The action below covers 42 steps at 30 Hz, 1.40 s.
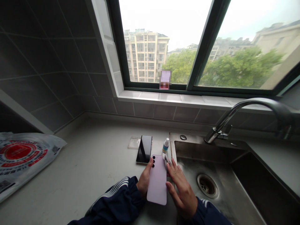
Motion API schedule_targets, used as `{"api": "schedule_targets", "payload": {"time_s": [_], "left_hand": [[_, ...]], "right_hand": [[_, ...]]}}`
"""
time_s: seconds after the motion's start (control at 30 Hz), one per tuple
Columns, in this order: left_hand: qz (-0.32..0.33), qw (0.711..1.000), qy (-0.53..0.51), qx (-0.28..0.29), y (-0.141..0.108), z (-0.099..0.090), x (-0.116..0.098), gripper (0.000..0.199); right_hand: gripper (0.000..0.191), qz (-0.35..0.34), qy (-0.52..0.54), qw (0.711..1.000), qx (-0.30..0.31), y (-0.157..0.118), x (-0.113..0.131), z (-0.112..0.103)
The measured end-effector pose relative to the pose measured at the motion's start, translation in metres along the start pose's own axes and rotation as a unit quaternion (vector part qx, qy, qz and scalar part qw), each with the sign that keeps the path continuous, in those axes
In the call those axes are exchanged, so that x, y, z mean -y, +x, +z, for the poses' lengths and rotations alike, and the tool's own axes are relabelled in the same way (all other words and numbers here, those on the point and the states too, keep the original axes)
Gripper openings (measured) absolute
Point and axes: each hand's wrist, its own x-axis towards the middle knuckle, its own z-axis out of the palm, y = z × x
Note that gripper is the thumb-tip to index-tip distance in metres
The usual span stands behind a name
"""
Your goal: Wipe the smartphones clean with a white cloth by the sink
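Observation:
My left hand (143, 178) is closed around the left edge of a lilac smartphone (157, 182), its thumb beside the camera lenses. The phone's back faces up, tilted over the counter near the sink's edge. My right hand (181, 190) is at the phone's right side with fingers stretched out; its thumb tip is close to the phone's edge, and I cannot tell whether it touches. Just beyond my right fingertips is a small white and grey item (167, 158), too small to name. A small white bottle with a blue label (166, 145) stands behind it. Left of that lies a black-screened smartphone (144, 149).
A clear phone case (134, 142) lies partly behind the black phone. On the right are a steel sink (187, 168) and its curved faucet (212, 135). A white plastic bag with red print (25, 156) rests on the light counter (98, 153) at left. A window is ahead.

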Motion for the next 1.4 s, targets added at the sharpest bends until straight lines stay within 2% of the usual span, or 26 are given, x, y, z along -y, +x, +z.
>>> {"api": "schedule_targets", "payload": {"time_s": [0.1,0.2,0.4,0.53,0.73,0.87,1.27,1.4], "left_hand": [[-0.011,0.999,-0.035,0.012,0.002,-0.003,-0.001,0.081],[-0.005,0.998,-0.055,0.000,0.005,-0.007,0.000,0.079],[0.078,0.990,-0.114,0.029,0.007,-0.001,-0.002,0.060],[0.106,0.985,-0.131,0.037,0.007,0.004,-0.005,0.059],[0.125,0.983,-0.135,-0.009,0.006,0.004,-0.004,0.056],[0.133,0.980,-0.142,-0.030,0.003,0.008,-0.005,0.056],[0.179,0.969,-0.161,-0.058,0.000,0.011,-0.011,0.053],[0.153,0.976,-0.151,-0.019,-0.001,0.013,-0.012,0.060]], "right_hand": [[0.058,-0.014,0.001,1.000,0.004,0.000,0.003,0.000],[0.057,-0.034,0.003,0.999,0.002,0.000,0.006,-0.002],[0.054,-0.065,0.001,0.998,0.001,0.000,0.009,-0.007],[0.053,-0.073,0.017,0.997,0.001,0.001,0.012,-0.011],[0.054,-0.105,0.054,0.993,0.008,0.001,0.019,-0.011],[0.054,-0.116,0.039,0.992,0.013,-0.001,0.022,-0.009],[0.058,-0.112,0.035,0.993,0.005,-0.004,0.024,-0.007],[0.061,-0.095,0.008,0.995,0.015,-0.004,0.025,-0.005]]}}
